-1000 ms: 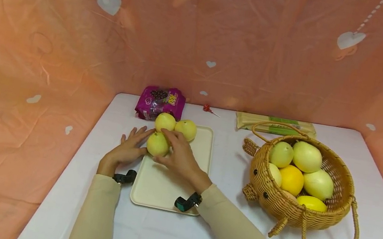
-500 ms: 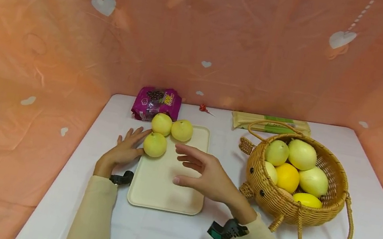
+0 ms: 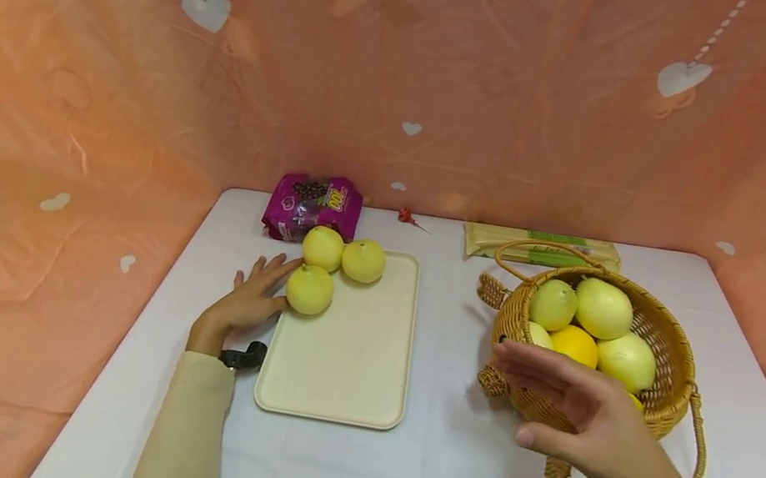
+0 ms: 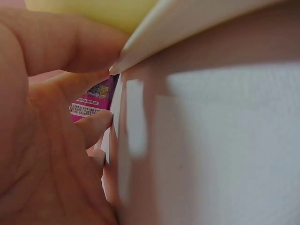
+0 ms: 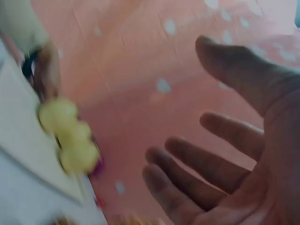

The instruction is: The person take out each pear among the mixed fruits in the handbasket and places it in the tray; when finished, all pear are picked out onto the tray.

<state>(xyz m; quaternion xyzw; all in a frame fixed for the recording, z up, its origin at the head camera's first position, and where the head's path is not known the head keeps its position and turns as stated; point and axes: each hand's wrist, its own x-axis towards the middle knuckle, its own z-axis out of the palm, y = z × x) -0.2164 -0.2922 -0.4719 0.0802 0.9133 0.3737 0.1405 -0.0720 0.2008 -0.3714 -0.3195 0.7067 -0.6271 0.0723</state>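
Note:
My left hand (image 3: pixel 245 303) rests on the table at the left edge of a cream tray (image 3: pixel 332 383), its fingers spread and extended. In the left wrist view the thumb (image 4: pixel 79 44) lies right at the tray's rim, under a yellow fruit. Three round yellow-green pears sit together at the tray's far left; the front pear (image 3: pixel 309 289) is closest to my left hand. Above the front of the wicker basket (image 3: pixel 677 347) hovers my right hand (image 3: pixel 596 423), holding nothing, thumb and fingers apart. Inside the basket are several pale pears (image 3: pixel 604 309) and an orange (image 3: pixel 576 345). A lemon there is mostly hidden behind the hand.
A purple snack bag (image 3: pixel 315 206) stands just behind the tray. Along the far table edge lie a red-topped lollipop (image 3: pixel 412 218) and a long green-and-beige packet (image 3: pixel 541 249). The basket's handle loops (image 3: pixel 700 449) stick out toward the front and back.
My right hand has left the front pear, which stays on the tray, and swung right to the basket with its fingers spread. The left hand has stayed beside the tray.

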